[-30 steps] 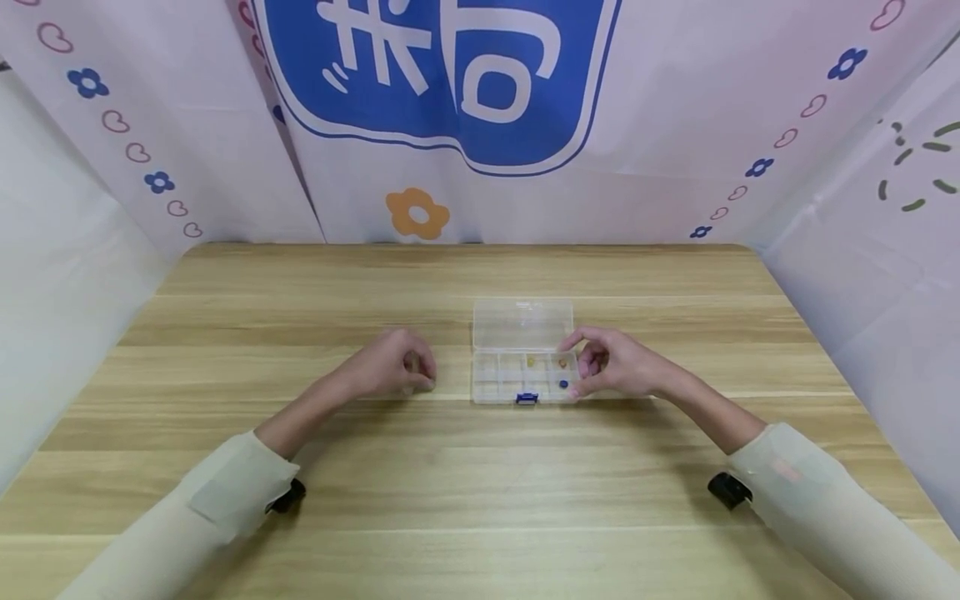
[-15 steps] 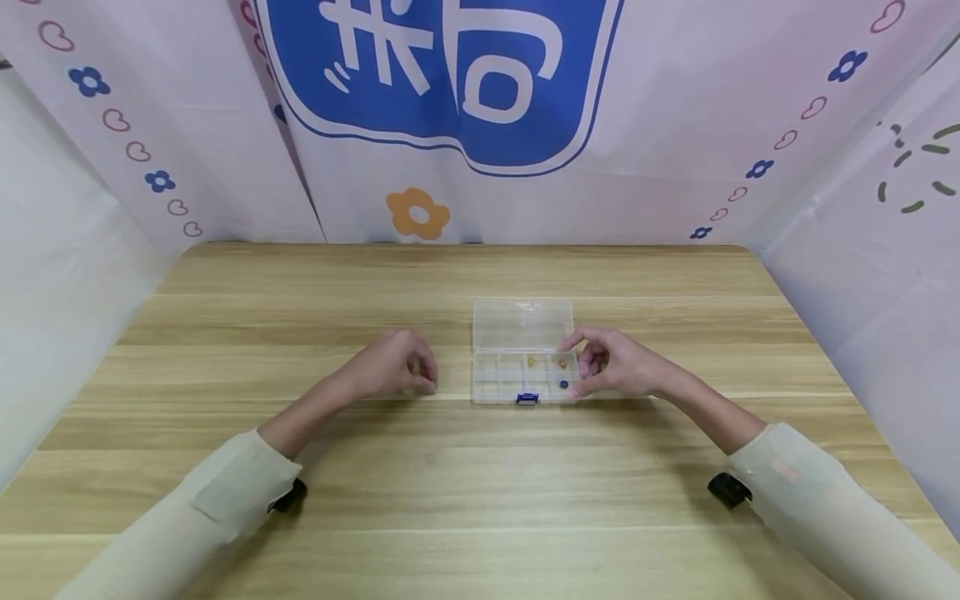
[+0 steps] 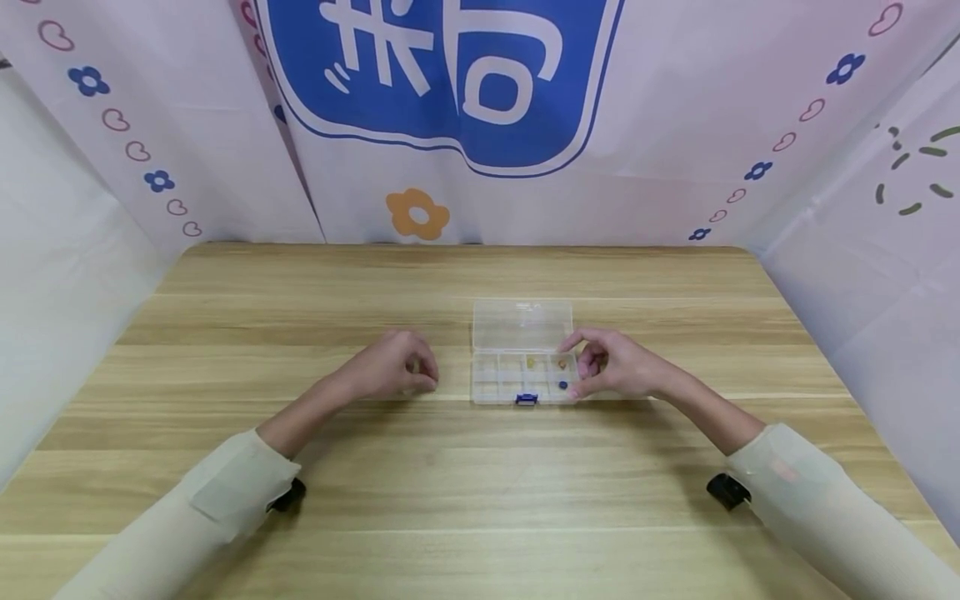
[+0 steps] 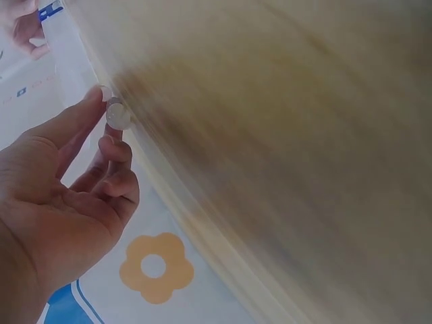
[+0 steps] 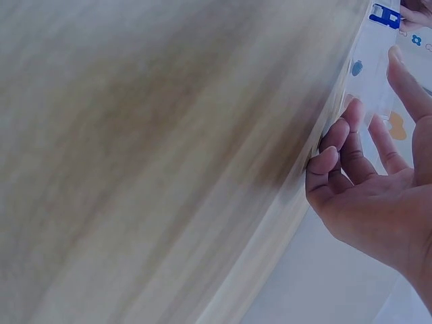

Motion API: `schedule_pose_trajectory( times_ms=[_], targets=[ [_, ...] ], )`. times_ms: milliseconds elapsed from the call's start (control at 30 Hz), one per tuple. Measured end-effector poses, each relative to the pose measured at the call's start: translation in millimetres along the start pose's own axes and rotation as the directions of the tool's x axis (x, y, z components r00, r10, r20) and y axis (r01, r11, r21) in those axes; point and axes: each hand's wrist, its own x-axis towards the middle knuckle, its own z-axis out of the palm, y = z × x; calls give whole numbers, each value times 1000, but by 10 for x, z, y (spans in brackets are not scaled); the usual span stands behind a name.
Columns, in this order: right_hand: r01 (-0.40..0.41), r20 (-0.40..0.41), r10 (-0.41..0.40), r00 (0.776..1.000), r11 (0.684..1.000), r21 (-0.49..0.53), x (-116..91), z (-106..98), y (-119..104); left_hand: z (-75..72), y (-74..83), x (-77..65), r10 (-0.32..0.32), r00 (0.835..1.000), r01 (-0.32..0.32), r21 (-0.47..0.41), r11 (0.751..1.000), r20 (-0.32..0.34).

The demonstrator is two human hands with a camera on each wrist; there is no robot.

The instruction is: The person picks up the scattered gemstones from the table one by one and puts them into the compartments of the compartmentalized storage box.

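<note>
A clear plastic compartment box [image 3: 512,387] stands on the table with its lid [image 3: 522,325] folded back and a blue latch [image 3: 527,399] at the front. My right hand [image 3: 618,364] grips the box's right end, thumb at the front corner and index finger towards the back. Inside lie a yellow piece [image 3: 530,362], a small reddish-orange piece [image 3: 562,364] and a dark blue piece [image 3: 563,385]. Left of the box, my left hand [image 3: 390,364] pinches a small translucent round bead [image 4: 119,117] between thumb and finger; the left wrist view shows it at the fingertips.
The wood-grain table [image 3: 480,492] extends around the box on all sides. A printed white cloth [image 3: 637,200] hangs along its back edge, and white cloth walls stand at left and right.
The left hand has shifted very slightly to the right. The right hand and the box look the same.
</note>
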Motion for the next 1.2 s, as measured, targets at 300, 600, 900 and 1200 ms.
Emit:
schedule_pose_trajectory(
  times_ms=[300, 600, 900, 1200],
  targets=[
    [11, -4, -11, 1000, 1000, -1, 5, -1, 9, -25, -22, -2, 14, 1000, -15, -29, 999, -6],
    [7, 0, -7, 1000, 1000, 10, -5, -2, 5, -25, 1, 13, 3, 1000, -3, -10, 1000, -13],
    [3, -1, -3, 1000, 1000, 6, -5, -2, 15, -38, 68, 49, -27, 999, 27, -18, 999, -22],
    [-4, -2, 4, 1000, 1000, -1, 4, 2, 34, -57, 120, 71, -6, 999, 4, -52, 999, -36]
  ],
)
